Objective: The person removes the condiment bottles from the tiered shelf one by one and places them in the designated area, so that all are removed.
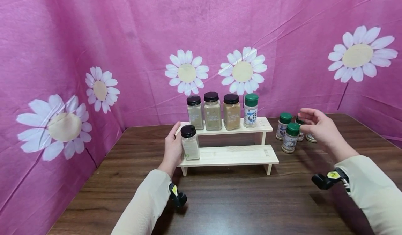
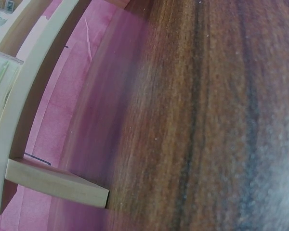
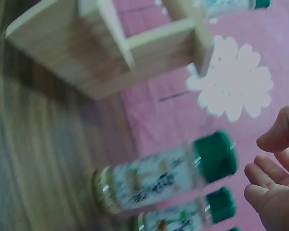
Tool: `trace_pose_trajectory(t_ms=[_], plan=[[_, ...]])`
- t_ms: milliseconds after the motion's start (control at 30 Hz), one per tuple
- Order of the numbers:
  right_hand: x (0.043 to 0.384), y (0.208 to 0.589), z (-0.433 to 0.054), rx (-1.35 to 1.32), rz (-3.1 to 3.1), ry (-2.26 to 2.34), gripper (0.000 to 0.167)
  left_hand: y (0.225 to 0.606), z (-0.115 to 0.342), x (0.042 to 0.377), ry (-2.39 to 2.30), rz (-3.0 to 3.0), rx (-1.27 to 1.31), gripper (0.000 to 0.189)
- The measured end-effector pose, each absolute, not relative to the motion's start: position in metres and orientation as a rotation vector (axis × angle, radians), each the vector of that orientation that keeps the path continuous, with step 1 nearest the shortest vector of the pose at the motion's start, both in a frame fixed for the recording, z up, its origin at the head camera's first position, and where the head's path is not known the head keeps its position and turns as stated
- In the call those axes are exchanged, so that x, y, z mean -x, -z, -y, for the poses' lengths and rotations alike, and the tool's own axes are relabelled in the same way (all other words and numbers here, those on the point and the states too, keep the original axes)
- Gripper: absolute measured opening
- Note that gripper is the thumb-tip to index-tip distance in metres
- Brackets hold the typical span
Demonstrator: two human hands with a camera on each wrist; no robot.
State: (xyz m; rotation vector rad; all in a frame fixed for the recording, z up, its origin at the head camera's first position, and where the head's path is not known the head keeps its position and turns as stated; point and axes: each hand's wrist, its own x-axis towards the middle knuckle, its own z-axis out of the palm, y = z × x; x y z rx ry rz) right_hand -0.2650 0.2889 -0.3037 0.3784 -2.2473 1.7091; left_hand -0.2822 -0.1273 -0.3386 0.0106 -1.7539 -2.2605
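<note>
A square glass spice jar (image 1: 191,147) with a black lid stands on the left end of the lower step of a pale wooden rack (image 1: 233,155). My left hand (image 1: 172,150) is right against its left side, one finger stretched upward and the other fingertips hidden behind the glass. In the left wrist view, part of the jar (image 2: 2,91) shows above the rack's edge. My right hand (image 1: 318,132) hovers over a cluster of small green-capped shakers, nearest the front shaker (image 1: 290,139). In the right wrist view, its loosely bent fingers (image 3: 262,175) are apart from the shaker (image 3: 156,175) and hold nothing.
Along the upper step stand three black-lidded jars (image 1: 213,112) and one green-capped shaker (image 1: 251,112). More shakers (image 1: 283,126) are on the brown wooden table (image 1: 235,200), right of the rack. A pink curtain (image 1: 141,36) with daisies hangs behind.
</note>
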Motion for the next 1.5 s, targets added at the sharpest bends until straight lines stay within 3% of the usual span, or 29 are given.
trace_pose_trajectory(t_ms=[333, 700, 1267, 1500], plan=[[0.249, 0.276, -0.256, -0.488, 1.860, -2.074, 0.052, 0.338, 0.128, 0.282, 2.247, 1.770, -0.013, 0.046], [0.232, 0.256, -0.213, -0.594, 1.893, -2.086, 0.046, 0.338, 0.128, 0.281, 2.251, 1.760, 0.013, 0.047], [0.218, 0.257, -0.149, -0.660, 2.049, -2.090, 0.047, 0.337, 0.127, 0.280, 2.227, 1.766, -0.008, 0.040], [0.219, 0.269, -0.119, -0.629, 2.167, -2.088, 0.057, 0.337, 0.128, 0.281, 2.221, 1.768, -0.009, 0.037]])
